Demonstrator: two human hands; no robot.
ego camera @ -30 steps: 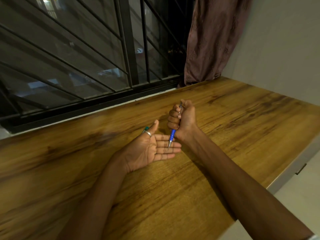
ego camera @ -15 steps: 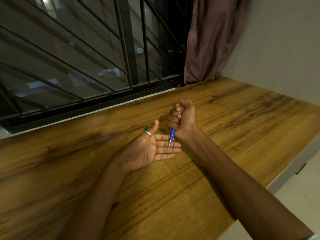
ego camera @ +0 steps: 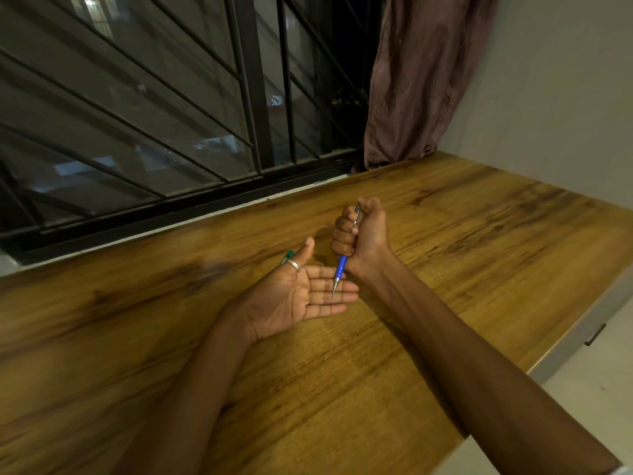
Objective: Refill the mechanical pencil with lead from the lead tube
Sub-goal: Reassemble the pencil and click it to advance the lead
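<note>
My right hand [ego camera: 363,234] is closed in a fist around a blue mechanical pencil [ego camera: 340,269], held upright with its metal tip pointing down and its silver clip showing at the top of the fist. The tip hangs just over the fingers of my left hand [ego camera: 294,296], which lies palm up and flat on the wooden table [ego camera: 479,252], fingers together, holding nothing. A ring sits on the left thumb. Behind that thumb a small tube with a green cap [ego camera: 287,258] peeks out on the table, mostly hidden.
A barred window [ego camera: 154,114] runs along the table's far edge. A brown curtain [ego camera: 421,80] hangs at the back right beside a pale wall. The table's right edge [ego camera: 582,334] drops off to a light floor.
</note>
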